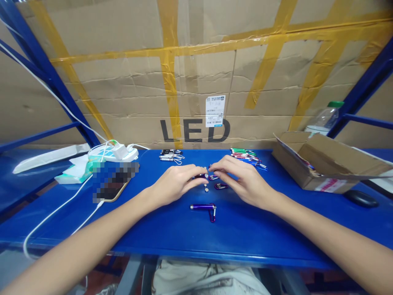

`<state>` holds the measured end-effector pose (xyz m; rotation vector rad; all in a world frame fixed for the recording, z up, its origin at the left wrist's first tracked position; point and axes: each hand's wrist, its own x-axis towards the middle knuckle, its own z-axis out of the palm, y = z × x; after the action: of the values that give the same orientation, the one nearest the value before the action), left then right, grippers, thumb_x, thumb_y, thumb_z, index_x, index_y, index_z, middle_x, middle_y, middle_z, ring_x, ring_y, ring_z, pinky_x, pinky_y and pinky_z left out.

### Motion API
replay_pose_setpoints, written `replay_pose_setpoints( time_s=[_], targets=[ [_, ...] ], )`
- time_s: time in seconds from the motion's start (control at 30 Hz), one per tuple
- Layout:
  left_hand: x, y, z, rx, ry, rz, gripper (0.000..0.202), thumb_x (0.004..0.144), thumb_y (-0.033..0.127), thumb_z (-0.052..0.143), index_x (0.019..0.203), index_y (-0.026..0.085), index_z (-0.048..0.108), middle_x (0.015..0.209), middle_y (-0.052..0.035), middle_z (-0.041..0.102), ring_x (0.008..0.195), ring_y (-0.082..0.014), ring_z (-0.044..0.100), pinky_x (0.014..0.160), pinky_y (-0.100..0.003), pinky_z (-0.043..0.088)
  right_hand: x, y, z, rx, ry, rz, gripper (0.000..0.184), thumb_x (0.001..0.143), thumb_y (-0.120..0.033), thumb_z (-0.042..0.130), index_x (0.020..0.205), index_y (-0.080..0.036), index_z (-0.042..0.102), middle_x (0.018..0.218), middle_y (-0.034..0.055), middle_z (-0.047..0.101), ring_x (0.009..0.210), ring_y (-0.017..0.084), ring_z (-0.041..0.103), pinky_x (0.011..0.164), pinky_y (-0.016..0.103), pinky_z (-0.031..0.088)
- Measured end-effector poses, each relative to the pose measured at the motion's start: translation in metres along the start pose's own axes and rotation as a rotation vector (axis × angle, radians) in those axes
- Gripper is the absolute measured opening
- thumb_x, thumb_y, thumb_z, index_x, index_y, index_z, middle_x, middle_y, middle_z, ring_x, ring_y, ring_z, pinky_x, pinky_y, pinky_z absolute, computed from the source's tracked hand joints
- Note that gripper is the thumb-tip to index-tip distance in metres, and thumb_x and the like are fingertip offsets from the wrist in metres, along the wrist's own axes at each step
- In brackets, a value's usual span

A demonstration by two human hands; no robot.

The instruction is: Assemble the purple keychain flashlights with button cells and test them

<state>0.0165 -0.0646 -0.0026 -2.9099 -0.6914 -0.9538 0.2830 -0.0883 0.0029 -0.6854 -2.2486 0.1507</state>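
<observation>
A purple penlight [201, 207] with a purple carabiner [212, 215] at its right end lies crosswise on the blue table [172, 229]. Beyond it, my left hand [176, 184] is closed, its fingertips round a second purple penlight [201, 176] that they partly hide. My right hand [242, 178] faces it, a small gap away, thumb and fingers bent together; whatever they pinch is too small to make out. Another purple carabiner [220, 186] lies under the right fingers. Small silver round pieces [206, 189], looking like button cells, lie between the hands.
Black and silver penlights [170, 155] lie at the back, with green, red and blue ones [247, 157] to their right. An open cardboard box [325, 164] and a black mouse [360, 198] are right. A phone [116, 184], white cables and a power strip [123, 153] are left.
</observation>
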Motion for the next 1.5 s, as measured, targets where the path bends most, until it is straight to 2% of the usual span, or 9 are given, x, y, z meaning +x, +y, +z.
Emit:
replay_pose_setpoints(
  time_s=[0.13,0.33,0.57,0.7,0.83,1.03,1.3,1.5],
  targets=[
    [-0.001,-0.003,0.002,0.015,0.016,0.039,0.033,0.112,0.04,0.055,0.132,0.018,0.069,0.111,-0.009,0.079,0.096,-0.0204,0.076,0.086,-0.03,0.06,0.0,0.001,0.001,0.004,0.03,-0.033,0.02,0.113,-0.022,0.052,0.126,-0.023,0.068,0.109,0.008,0.072,0.099,0.021,0.069,0.088,0.033,0.056],
    [0.002,-0.001,0.001,0.025,-0.089,0.019,0.035,0.113,0.038,0.054,0.133,0.016,0.071,0.114,-0.0114,0.076,0.103,-0.0232,0.075,0.093,-0.035,0.061,0.0,0.003,0.004,0.006,0.044,-0.012,0.016,0.111,-0.021,0.057,0.122,-0.022,0.068,0.113,0.0068,0.077,0.101,0.021,0.074,0.091,0.032,0.057],
    [0.003,0.002,0.0,-0.036,-0.136,-0.019,0.032,0.113,0.037,0.054,0.13,0.017,0.072,0.117,-0.0101,0.076,0.108,-0.0228,0.074,0.097,-0.033,0.057,-0.002,0.002,0.003,0.035,0.022,0.038,0.015,0.111,-0.026,0.058,0.123,-0.023,0.067,0.114,0.0059,0.079,0.098,0.021,0.076,0.087,0.031,0.059],
    [0.004,0.004,-0.002,-0.026,-0.191,-0.094,0.028,0.112,0.04,0.057,0.116,0.018,0.073,0.109,-0.0066,0.08,0.098,-0.0224,0.077,0.086,-0.029,0.055,-0.002,0.002,0.002,0.002,0.008,-0.018,0.015,0.111,-0.025,0.058,0.121,-0.022,0.068,0.11,0.0073,0.076,0.097,0.021,0.073,0.088,0.033,0.057],
    [0.005,0.007,-0.003,-0.037,-0.253,-0.151,0.026,0.112,0.042,0.058,0.114,0.019,0.07,0.1,-0.0033,0.081,0.084,-0.0202,0.077,0.074,-0.026,0.049,-0.001,0.001,0.001,0.021,-0.035,-0.046,0.015,0.111,-0.024,0.057,0.121,-0.022,0.069,0.108,0.0081,0.073,0.098,0.021,0.069,0.087,0.033,0.055],
    [0.005,0.006,-0.004,-0.074,-0.28,-0.112,0.03,0.113,0.044,0.053,0.112,0.019,0.069,0.102,-0.0048,0.079,0.09,-0.0212,0.076,0.078,-0.027,0.049,-0.002,0.002,0.0,0.085,-0.082,-0.035,0.017,0.112,-0.022,0.056,0.121,-0.022,0.07,0.112,0.0079,0.074,0.103,0.021,0.069,0.091,0.033,0.054],
    [0.005,0.007,-0.004,-0.128,-0.283,-0.124,0.029,0.113,0.044,0.054,0.111,0.02,0.07,0.103,-0.0049,0.077,0.093,-0.0208,0.073,0.081,-0.026,0.048,-0.002,0.003,0.001,0.094,-0.076,-0.035,0.015,0.111,-0.023,0.058,0.12,-0.022,0.071,0.11,0.0062,0.075,0.101,0.019,0.07,0.09,0.031,0.054],
    [0.006,0.008,0.002,-0.338,-0.292,-0.181,0.027,0.11,0.042,0.061,0.1,0.018,0.071,0.087,-0.0006,0.072,0.078,-0.0157,0.066,0.076,-0.024,0.045,0.0,-0.002,0.0,0.073,-0.134,-0.063,0.015,0.112,-0.025,0.058,0.118,-0.021,0.071,0.107,0.0077,0.074,0.099,0.021,0.068,0.087,0.032,0.053]
  ],
)
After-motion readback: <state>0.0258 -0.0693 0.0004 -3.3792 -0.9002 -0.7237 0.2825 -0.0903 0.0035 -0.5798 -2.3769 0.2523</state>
